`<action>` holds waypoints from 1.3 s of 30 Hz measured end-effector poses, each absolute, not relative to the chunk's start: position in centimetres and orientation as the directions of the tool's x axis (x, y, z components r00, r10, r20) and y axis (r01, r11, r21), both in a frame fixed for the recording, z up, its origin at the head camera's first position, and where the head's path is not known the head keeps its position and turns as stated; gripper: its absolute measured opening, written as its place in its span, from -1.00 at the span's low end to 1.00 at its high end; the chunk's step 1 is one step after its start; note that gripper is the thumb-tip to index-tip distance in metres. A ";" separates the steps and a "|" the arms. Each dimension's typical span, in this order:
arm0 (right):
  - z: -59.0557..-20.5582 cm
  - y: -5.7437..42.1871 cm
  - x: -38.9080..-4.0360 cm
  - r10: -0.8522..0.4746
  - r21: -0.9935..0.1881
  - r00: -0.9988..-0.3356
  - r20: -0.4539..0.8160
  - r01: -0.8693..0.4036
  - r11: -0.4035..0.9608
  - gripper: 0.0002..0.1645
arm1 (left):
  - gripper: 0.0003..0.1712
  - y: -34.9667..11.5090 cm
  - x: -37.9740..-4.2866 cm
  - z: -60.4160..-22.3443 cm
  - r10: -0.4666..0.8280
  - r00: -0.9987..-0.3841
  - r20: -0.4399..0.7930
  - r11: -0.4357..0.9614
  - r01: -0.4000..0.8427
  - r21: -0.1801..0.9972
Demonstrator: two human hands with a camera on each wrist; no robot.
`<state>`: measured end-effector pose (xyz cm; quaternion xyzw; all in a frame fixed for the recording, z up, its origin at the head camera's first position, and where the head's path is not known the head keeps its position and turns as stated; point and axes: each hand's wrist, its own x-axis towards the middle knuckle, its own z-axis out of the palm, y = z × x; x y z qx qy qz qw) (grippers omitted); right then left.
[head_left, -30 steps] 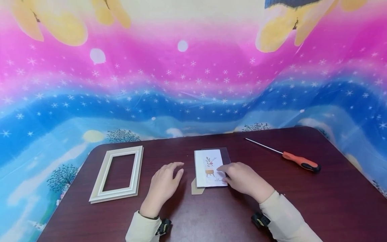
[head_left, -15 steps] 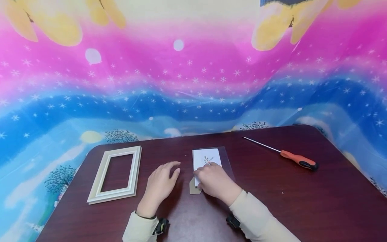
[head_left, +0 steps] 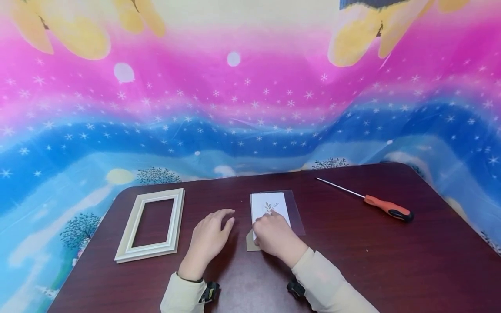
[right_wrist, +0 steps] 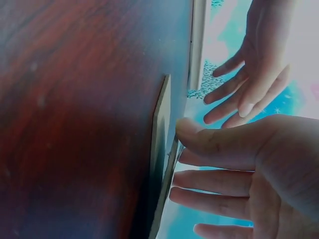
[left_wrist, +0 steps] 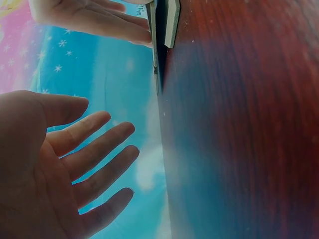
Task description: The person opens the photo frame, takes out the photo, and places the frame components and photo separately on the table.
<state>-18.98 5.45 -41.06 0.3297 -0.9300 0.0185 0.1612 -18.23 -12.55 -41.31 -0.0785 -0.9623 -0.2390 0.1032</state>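
A white card printed with a leafy plant lies on a thin stack over a tan backing board on the table. A clear sheet sticks out on its right. Over the card's near part lies my right hand, hiding much of the print. In the right wrist view my right hand has its thumb at the stack's edge and its fingers reaching straight across the face. My left hand hovers to the left, holding nothing; in the left wrist view the left hand has its fingers spread.
An off-white picture frame lies at the left of the dark red table. At the right is a screwdriver with an orange and black handle. A colourful patterned cloth hangs behind the table.
My right hand has moved left from the card's right edge onto its near part. The card has shifted slightly left over the stack, with more clear sheet showing. My left hand stays in place.
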 end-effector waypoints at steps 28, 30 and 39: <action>-41.5 4.7 -17.5 -0.593 0.214 -0.674 0.440 -0.563 0.798 -0.93 | -0.64 -12.9 -18.1 -41.4 0.084 -0.967 0.242 0.882 0.185 0.434; -41.4 4.6 -17.5 -0.594 0.213 -0.668 0.449 -0.566 0.797 -0.93 | -0.64 -12.9 -18.1 -41.4 0.084 -0.967 0.242 0.883 0.185 0.432; -40.8 3.9 -17.3 -0.569 0.150 -0.650 0.504 -0.583 0.799 -0.78 | -0.65 -13.0 -18.2 -41.4 0.092 -0.962 0.256 0.884 0.197 0.424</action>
